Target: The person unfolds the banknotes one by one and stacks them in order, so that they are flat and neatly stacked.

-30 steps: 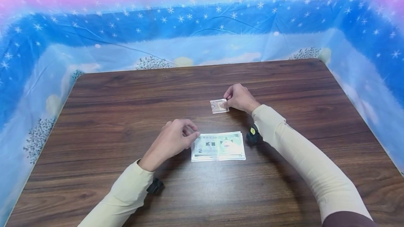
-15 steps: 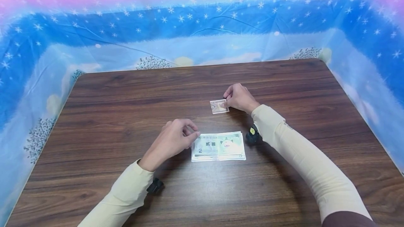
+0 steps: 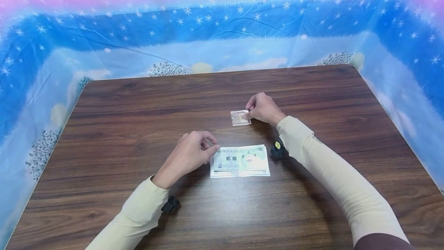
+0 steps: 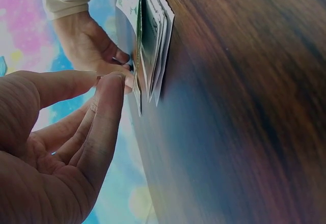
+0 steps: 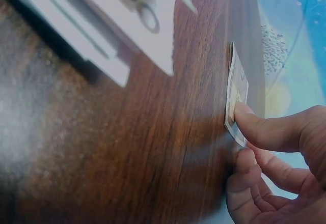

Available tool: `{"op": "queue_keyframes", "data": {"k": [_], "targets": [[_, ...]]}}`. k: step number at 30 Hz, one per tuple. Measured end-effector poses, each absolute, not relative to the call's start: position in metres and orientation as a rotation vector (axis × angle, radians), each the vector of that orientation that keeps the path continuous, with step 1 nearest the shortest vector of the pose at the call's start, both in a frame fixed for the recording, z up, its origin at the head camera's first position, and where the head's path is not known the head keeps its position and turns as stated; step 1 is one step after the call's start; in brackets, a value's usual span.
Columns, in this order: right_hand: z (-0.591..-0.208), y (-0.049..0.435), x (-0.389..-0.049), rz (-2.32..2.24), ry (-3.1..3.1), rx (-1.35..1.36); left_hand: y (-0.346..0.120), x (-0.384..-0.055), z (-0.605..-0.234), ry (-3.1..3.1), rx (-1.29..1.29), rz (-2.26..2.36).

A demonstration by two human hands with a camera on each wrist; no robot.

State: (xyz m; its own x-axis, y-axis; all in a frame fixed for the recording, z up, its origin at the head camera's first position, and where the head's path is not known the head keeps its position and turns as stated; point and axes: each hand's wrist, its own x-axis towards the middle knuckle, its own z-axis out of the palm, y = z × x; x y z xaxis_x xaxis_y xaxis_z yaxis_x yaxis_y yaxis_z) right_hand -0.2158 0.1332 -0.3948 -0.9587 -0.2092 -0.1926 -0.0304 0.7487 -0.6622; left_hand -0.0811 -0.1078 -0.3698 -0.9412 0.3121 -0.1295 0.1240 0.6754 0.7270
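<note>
In the head view, my right hand pinches the right end of a small brownish play banknote beyond the stack. From the right wrist, the thumb lies on that note's face, with fingers behind its edge. A stack of larger pale green play banknotes, the top one marked 2, lies nearer the front. My left hand is at the stack's upper left corner. Its thumb and a fingertip come close together in the left wrist view, with a gap between them and the stacked notes; I see nothing held there.
All this is on a brown wood-grain table. A blue and pink snowflake cloth hangs behind and around it. A black wrist camera sits at the left wrist, and another at the right.
The small banknote has tilted very slightly in the right hand. Both hands and the stack otherwise stay where they were.
</note>
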Motion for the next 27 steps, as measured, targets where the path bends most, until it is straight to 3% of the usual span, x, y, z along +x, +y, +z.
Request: {"op": "queue_keyframes", "data": {"k": [9,16,27], "targets": [[-0.395,0.13,-0.215,-1.007,2.703,-0.195,-0.107,-0.084,-0.368,2.658,0.337,1.1],[-0.394,0.132,-0.214,-1.01,2.708,-0.202,-0.099,-0.106,-0.368,2.693,0.332,1.113],[-0.396,0.129,-0.212,-1.007,2.718,-0.221,-0.08,-0.135,-0.381,2.47,0.063,1.352]]}}
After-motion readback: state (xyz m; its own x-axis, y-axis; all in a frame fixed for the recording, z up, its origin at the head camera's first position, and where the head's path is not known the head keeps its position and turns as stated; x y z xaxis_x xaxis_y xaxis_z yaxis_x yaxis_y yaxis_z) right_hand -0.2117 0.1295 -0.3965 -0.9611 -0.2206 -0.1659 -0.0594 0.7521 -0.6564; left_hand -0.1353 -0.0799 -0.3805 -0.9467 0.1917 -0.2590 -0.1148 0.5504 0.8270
